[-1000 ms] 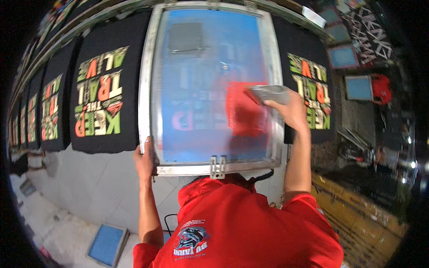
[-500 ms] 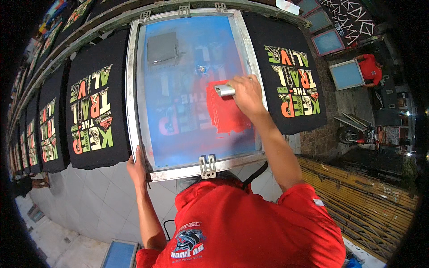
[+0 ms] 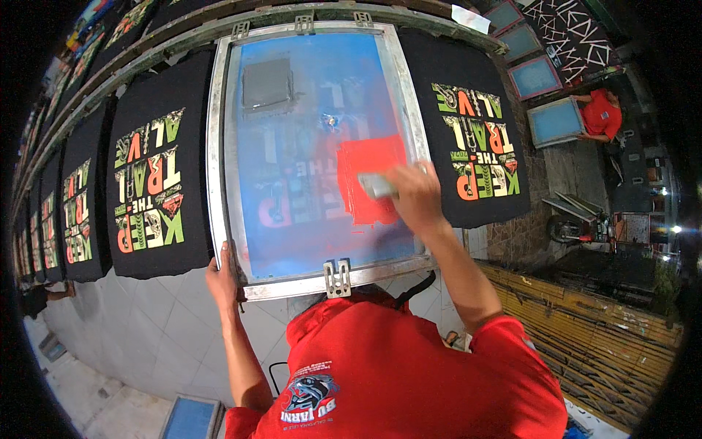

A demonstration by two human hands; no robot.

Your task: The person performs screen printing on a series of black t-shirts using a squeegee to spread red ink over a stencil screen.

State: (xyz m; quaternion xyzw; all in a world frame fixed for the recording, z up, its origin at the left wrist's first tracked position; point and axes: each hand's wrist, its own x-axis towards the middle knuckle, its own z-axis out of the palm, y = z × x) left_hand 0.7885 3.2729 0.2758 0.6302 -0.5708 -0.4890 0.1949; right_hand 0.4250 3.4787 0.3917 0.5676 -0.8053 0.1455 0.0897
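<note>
A silk-screen frame (image 3: 281, 292) with a metal rim and blue mesh (image 3: 292, 252) lies in front of me, over a dark printed shirt that shows faintly through. My left hand (image 3: 221, 278) grips its near left corner, thumb along the rim and the other fingers partly hidden. In my right hand (image 3: 418, 194) is a squeegee with a pale metal-looking handle (image 3: 375, 185), slightly blurred. It rests over a patch of wet red ink (image 3: 369, 152) on the mesh's right side. A dark grey square (image 3: 267, 84) sits at the mesh's far left.
Black shirts with colourful lettering lie on both sides, one shirt (image 3: 479, 146) at right and several in a row (image 3: 150, 175) at left. A rail (image 3: 183, 40) with metal clips runs behind. At far right a person in red (image 3: 602, 115) holds another blue screen (image 3: 557, 123).
My right hand has drawn the squeegee toward me across the red patch, leaving smoother red ink behind it. My left hand stays on the frame's corner.
</note>
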